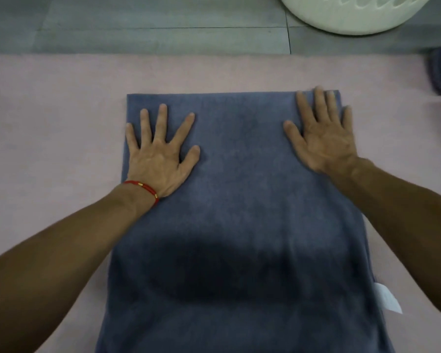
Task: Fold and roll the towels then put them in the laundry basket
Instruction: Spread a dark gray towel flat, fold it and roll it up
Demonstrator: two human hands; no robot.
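You are pressing your flat left hand (161, 159) and right hand (323, 138), gripping nothing, on the folded blue-grey terry towel (239, 212); rolling and the white plastic laundry basket (346, 14) beyond your right hand are awaiting.

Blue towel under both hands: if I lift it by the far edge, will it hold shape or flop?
The blue towel lies flat and soft on the pink mat, so it will likely flop. The left hand and right hand press it; its plush pile probably resists sliding.

Plain blue-grey towel (239, 200) on pale pink mat (49, 110), cream-white laundry basket (341, 16), red bracelet (144, 188), grey floor (138, 21)
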